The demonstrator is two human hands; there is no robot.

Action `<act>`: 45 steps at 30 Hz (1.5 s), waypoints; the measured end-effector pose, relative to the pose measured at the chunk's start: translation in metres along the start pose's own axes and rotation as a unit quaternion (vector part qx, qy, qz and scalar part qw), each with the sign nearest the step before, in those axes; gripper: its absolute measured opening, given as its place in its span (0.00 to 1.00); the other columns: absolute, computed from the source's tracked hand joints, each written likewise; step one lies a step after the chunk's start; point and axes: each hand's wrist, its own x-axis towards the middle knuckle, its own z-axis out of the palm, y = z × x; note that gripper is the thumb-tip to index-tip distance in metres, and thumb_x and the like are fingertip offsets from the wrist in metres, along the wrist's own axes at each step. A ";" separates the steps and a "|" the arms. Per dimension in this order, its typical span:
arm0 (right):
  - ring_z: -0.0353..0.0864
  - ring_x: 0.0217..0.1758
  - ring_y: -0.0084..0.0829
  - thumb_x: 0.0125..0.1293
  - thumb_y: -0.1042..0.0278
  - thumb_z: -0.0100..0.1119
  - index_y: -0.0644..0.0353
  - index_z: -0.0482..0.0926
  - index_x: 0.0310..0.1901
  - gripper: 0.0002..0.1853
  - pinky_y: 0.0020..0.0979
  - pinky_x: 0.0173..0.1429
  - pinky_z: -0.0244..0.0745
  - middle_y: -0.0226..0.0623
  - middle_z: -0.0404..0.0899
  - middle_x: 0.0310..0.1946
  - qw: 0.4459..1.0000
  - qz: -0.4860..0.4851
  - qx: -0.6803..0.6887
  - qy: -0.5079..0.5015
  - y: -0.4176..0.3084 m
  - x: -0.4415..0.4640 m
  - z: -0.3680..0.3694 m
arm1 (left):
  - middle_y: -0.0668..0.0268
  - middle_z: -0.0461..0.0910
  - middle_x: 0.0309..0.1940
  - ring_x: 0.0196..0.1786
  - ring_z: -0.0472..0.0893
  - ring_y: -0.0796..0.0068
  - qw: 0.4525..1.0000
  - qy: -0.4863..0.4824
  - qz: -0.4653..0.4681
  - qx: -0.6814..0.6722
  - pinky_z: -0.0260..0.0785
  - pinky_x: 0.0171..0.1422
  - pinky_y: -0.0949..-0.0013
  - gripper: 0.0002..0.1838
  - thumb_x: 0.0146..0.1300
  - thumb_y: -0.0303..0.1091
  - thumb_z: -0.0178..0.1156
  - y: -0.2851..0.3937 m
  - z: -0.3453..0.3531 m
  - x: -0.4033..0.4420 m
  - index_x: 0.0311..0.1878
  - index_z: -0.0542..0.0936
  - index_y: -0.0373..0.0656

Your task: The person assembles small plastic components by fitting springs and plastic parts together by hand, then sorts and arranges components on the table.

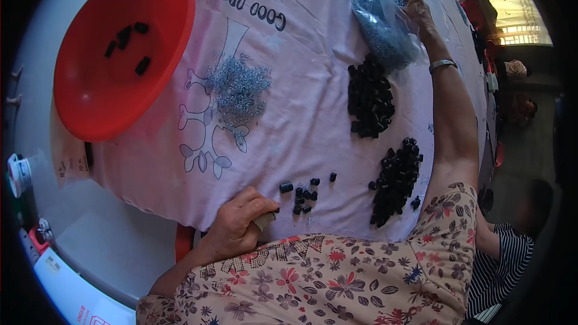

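Near the table's front edge, my left hand (239,219) is closed, with a small dark part just showing at its fingertips. An olive-brown wrap or strip (265,220) shows by the thumb. Loose black cylindrical parts (306,195) lie to its right. At the far right, my right hand (416,15) is at the mouth of a clear plastic bag (385,30) full of small bluish, spring-like pieces. Its fingers are curled among the plastic and pieces; what they grip is hidden. A loose heap of similar shiny pieces (241,89) lies mid-table on the cloth.
A red basin (129,99) with several black parts stands at the left. Two piles of black parts, one below the bag (369,99) and one nearer me (396,180), lie on the pink cloth (307,114). A person in a striped top (503,265) is at the lower right.
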 end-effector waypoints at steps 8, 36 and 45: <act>0.77 0.36 0.25 0.59 0.55 0.63 0.56 0.81 0.48 0.18 0.30 0.37 0.74 0.31 0.80 0.37 0.944 0.201 0.262 -0.018 -0.038 -0.021 -0.016 | 0.59 0.73 0.32 0.33 0.77 0.64 1.000 0.004 -0.006 0.017 0.70 0.37 0.69 0.18 0.46 0.12 0.54 0.005 0.000 0.001 0.42 0.76 0.35; 0.80 0.27 0.24 0.63 0.47 0.59 0.58 0.76 0.50 0.23 0.20 0.20 0.66 0.31 0.79 0.33 0.915 0.160 0.367 -0.048 -0.114 -0.015 -0.093 | 0.56 0.73 0.33 0.38 0.77 0.55 0.998 0.019 0.038 0.046 0.69 0.42 0.62 0.20 0.41 0.12 0.48 0.000 0.007 -0.003 0.41 0.74 0.35; 0.81 0.27 0.22 0.62 0.49 0.61 0.56 0.77 0.51 0.22 0.18 0.18 0.67 0.32 0.80 0.32 0.899 0.103 0.396 -0.158 -0.233 -0.012 0.020 | 0.55 0.73 0.34 0.39 0.77 0.52 0.995 0.025 0.074 0.066 0.69 0.43 0.58 0.17 0.45 0.13 0.49 -0.005 0.008 -0.004 0.40 0.73 0.37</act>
